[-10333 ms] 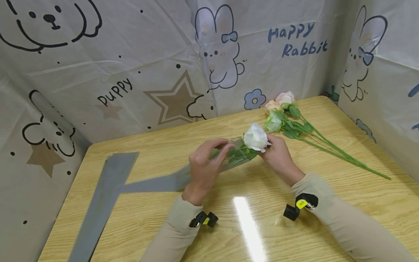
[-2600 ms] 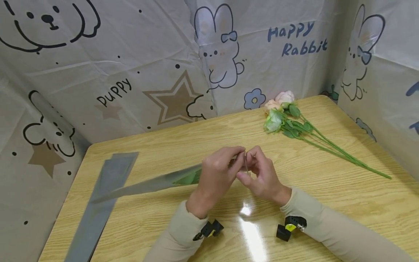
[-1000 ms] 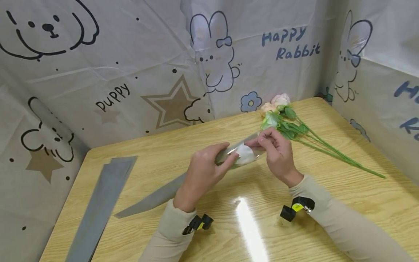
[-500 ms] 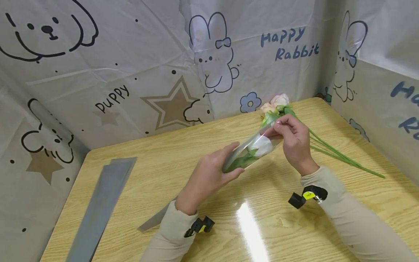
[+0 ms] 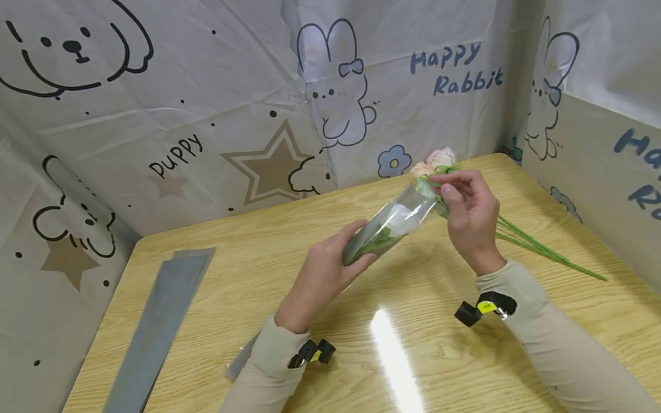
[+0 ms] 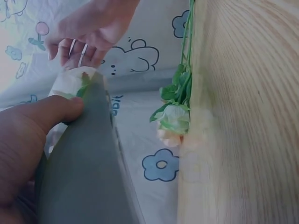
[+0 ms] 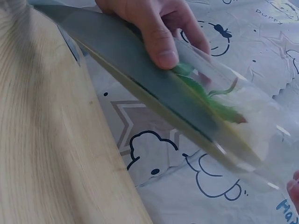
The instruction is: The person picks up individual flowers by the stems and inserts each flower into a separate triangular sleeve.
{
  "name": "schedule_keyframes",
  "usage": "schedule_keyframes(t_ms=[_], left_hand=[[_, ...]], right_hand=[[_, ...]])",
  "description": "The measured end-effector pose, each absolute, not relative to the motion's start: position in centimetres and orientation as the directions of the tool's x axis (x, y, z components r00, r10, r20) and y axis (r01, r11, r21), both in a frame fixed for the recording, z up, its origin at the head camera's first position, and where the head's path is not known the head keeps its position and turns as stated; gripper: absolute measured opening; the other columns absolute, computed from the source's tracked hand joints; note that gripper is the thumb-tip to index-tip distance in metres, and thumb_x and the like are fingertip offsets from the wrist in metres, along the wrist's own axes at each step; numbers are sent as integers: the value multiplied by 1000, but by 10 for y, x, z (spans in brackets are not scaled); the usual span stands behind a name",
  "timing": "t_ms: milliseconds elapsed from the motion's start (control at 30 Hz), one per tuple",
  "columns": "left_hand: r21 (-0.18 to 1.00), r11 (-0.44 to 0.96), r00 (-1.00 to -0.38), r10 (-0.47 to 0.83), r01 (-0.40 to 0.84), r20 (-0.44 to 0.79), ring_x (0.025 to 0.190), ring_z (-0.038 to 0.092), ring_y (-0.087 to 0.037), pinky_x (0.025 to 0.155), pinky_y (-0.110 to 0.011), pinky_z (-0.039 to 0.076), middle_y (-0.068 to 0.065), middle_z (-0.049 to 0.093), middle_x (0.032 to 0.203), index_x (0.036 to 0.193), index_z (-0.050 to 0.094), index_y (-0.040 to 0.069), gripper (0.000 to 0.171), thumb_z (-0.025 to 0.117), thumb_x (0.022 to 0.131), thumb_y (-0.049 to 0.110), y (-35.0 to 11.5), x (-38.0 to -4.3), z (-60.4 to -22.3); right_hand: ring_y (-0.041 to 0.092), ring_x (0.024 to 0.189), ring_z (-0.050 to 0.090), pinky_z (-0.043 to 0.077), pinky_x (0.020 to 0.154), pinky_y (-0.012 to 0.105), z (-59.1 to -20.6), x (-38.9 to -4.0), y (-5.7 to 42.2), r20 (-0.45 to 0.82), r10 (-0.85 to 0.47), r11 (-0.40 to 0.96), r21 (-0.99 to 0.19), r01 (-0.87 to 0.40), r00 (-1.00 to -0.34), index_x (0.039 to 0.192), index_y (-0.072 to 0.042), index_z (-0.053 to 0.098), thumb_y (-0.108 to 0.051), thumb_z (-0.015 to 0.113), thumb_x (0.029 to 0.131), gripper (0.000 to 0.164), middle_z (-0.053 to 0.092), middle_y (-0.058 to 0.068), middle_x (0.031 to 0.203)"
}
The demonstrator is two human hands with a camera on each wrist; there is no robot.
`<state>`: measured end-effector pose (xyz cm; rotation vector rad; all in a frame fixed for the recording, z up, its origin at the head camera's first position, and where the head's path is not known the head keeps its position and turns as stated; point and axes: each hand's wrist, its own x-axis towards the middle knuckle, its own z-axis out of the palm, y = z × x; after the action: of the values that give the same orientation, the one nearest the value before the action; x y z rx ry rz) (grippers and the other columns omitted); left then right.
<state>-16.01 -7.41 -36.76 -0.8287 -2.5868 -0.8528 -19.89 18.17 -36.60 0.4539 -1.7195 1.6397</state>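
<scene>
My left hand (image 5: 320, 275) grips a clear-fronted, grey-backed flower sleeve (image 5: 358, 244), its thumb pressed along the side. Inside the sleeve lies a single white rose (image 5: 403, 218) with green leaves, its bloom near the wide end. The sleeve tilts up toward the right, and its narrow tail passes behind the left wrist. My right hand (image 5: 474, 218) is just beyond the sleeve's wide mouth, fingers loosely bent and holding nothing, fingertips close to the rim. In the right wrist view the rose (image 7: 254, 126) shows through the clear film.
Several grey sleeves (image 5: 160, 321) lie stacked at the table's left. Behind the right hand, pink, peach and green-white roses (image 5: 440, 158) lie at the back right edge, their green stems (image 5: 552, 255) reaching toward the right. Cartoon-printed sheeting (image 5: 248, 86) surrounds the wooden table (image 5: 439, 355).
The white rose has gone from the sleeve's mouth to inside it. Over the last second the sleeve has tilted up, and the right hand has drawn its fingers out toward the back right.
</scene>
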Motion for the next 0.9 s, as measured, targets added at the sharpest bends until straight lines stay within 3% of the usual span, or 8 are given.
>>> schedule_keyframes(t_ms=[133, 367, 567, 633, 833, 900], left_hand=[[508, 647, -816, 362, 568, 451, 96, 77, -24, 79, -41, 65, -13, 77, 118, 145, 55, 17, 58, 79, 93, 32, -75, -162, -366], [633, 601, -861, 214, 489, 462, 94, 78, -26, 77, -45, 65, -14, 78, 112, 144, 55, 19, 56, 78, 94, 33, -77, -167, -364], [765, 555, -937, 92, 328, 336, 103, 76, -28, 83, -48, 63, -13, 77, 118, 141, 51, 18, 53, 73, 97, 38, -84, -186, -362], [800, 545, -963, 54, 250, 265, 106, 75, -29, 86, -48, 62, -14, 75, 122, 139, 49, 17, 53, 72, 97, 40, -88, -193, -365], [890, 453, -994, -57, 54, 90, 118, 70, -32, 92, -47, 58, -17, 69, 133, 133, 43, 13, 56, 73, 95, 42, -105, -206, -378], [920, 392, -995, -87, 4, 42, 122, 68, -33, 94, -46, 57, -19, 66, 137, 131, 40, 12, 58, 74, 94, 40, -109, -207, -382]], right_hand=[[3, 108, 66, 54, 96, 14, -370, -198, 178, 674, 225, 202, -739, -643, -704, 117, 15, 56, -1, 54, 100, 24, 68, -11, 112], [-2, 103, 68, 58, 89, 12, -383, -195, 161, 540, 141, 192, -837, -512, -830, 142, 4, 46, -6, 59, 101, 44, 54, 16, 135], [-11, 88, 68, 57, 81, 11, -395, -192, 158, 406, 30, 313, -872, -377, -914, 141, -7, 49, -25, 59, 105, 41, 74, 20, 112], [-5, 88, 70, 58, 78, 14, -400, -192, 159, 371, 7, 340, -874, -347, -929, 138, -9, 51, -29, 59, 105, 39, 76, 19, 109], [34, 95, 75, 59, 74, 21, -409, -196, 158, 304, -33, 362, -884, -295, -952, 133, -10, 53, -33, 59, 105, 36, 75, 16, 108], [36, 96, 75, 58, 73, 22, -411, -198, 157, 303, -44, 379, -876, -297, -952, 133, -10, 53, -33, 59, 105, 36, 74, 16, 112]])
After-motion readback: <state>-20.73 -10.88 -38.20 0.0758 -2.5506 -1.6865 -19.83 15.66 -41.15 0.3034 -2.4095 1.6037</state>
